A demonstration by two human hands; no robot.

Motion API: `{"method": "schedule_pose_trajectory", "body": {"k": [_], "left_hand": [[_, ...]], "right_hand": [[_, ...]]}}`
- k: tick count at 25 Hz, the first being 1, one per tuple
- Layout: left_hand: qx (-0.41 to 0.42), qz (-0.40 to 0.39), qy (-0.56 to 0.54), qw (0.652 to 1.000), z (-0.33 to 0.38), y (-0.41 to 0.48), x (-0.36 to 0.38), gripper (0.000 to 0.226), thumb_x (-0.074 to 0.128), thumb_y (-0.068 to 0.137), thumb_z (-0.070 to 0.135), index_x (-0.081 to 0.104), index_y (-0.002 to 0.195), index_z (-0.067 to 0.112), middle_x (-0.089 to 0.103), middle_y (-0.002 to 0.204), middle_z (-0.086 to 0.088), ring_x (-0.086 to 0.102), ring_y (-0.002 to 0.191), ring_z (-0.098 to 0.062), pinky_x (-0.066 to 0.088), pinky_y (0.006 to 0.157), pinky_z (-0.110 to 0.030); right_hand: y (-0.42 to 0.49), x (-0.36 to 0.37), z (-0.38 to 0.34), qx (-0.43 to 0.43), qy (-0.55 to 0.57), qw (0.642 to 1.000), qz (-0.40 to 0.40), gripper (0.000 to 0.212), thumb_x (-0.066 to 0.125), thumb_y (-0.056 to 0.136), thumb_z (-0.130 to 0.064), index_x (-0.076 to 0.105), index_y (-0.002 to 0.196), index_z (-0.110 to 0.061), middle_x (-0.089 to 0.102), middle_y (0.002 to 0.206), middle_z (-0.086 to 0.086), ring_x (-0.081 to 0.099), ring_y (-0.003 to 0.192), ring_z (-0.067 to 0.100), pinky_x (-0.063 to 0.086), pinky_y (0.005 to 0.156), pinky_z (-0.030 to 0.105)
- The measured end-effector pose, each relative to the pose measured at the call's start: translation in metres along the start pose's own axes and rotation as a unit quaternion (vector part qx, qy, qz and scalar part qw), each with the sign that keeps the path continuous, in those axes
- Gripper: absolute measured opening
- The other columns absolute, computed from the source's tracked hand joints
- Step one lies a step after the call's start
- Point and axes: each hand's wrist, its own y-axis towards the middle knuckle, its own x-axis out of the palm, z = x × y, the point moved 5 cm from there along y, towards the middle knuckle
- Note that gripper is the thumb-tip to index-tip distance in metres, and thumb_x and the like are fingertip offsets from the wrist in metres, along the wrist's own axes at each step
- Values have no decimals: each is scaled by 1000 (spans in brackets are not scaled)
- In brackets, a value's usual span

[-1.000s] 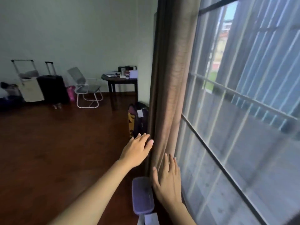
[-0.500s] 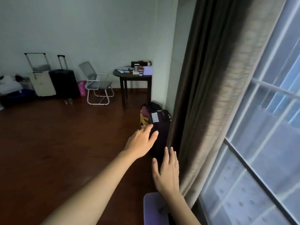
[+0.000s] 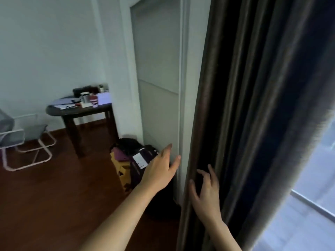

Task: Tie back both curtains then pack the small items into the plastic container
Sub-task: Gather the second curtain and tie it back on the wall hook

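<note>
My right hand (image 3: 206, 191) was up against the near edge of the curtain (image 3: 253, 124), fingers spread and slightly curled on the dark folds, thumb out to the left, not closed on any cloth that I could see. My left hand (image 3: 161, 171) hung open and flat just to the left of it, apart from the fabric, its fingertips pointing at the pale wall panel (image 3: 159, 84) beside the window (image 3: 311, 187). The curtain ran as one long gathered column from the top of the view down past my right forearm, its length nearly upright and leaning a little to the right at the top. It lay directly ahead and to the right of both hands, so the right hand was plainly the nearer one. I judged the gathering would fall to that hand, with the left free to come round from the wall side. I could not make out a tie-back cord or hook anywhere. The container was not clear to me either; small things sat on the dark table (image 3: 54, 110) far off to the left, well apart from my hands, with bags (image 3: 130, 160) on the floor between.
</note>
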Motion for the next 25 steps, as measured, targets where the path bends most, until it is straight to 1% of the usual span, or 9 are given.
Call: {"method": "schedule_pose_trajectory", "body": {"k": [5,7,12,14,16,18,20,22,25], "left_hand": [[68,6,-156,985,6,96,7,69,38,94,52,13,150,18,23,156,1,28,140,-15,19,108,-20],[106,4,-217,970,18,133,5,74,45,92,50,13,150,16,21,156,2,25,142,-11,18,112,-20],[179,-36,-333,925,51,191,-8,91,59,84,49,4,150,21,21,156,2,26,140,-8,25,115,-28],[204,-55,-341,916,62,204,-6,93,61,83,49,3,150,21,29,153,3,35,135,-8,30,107,-19],[241,-48,-334,910,71,212,-8,85,59,85,44,9,150,20,47,142,2,51,121,-5,37,93,-7],[288,-70,-339,893,81,225,1,65,53,92,31,23,147,15,59,127,-1,58,106,-8,38,78,2],[311,-25,-312,898,82,232,-1,47,46,94,15,36,140,8,64,115,-11,61,99,-22,36,71,-3],[333,-35,-311,890,83,242,-3,40,45,93,9,44,133,5,66,100,-16,64,87,-31,39,68,-14],[343,-61,-322,880,82,250,0,37,42,96,11,43,132,7,57,72,-3,56,57,-18,40,51,-13]], "right_hand": [[68,5,-22,-3,-28,996,79,41,59,88,-23,49,128,-23,2,157,-5,2,143,7,15,108,23],[93,0,-29,-20,-39,989,139,40,63,86,-20,52,125,-23,-2,156,-6,-6,141,2,10,110,23],[133,-12,-48,-46,-116,945,302,41,67,82,-13,56,122,-13,5,155,17,0,146,20,12,115,32],[136,-14,-50,-51,-143,919,365,40,66,81,-13,57,120,-12,5,153,21,4,146,27,10,118,28],[140,-15,-46,-36,-154,913,376,44,68,80,-10,57,122,-13,4,153,20,8,145,29,12,118,24],[148,-15,-34,10,-206,898,387,49,67,80,-8,52,125,-18,8,154,16,12,144,26,21,116,33],[152,-16,-31,18,-202,907,370,52,65,82,-9,45,128,-22,23,151,11,26,140,22,34,110,39],[151,-13,-30,68,-156,905,389,57,64,85,-12,32,129,-29,42,139,4,48,125,17,46,98,30],[154,-3,-28,113,-110,915,372,65,61,88,-14,20,134,-35,59,116,-10,62,98,2,48,80,9]]}}
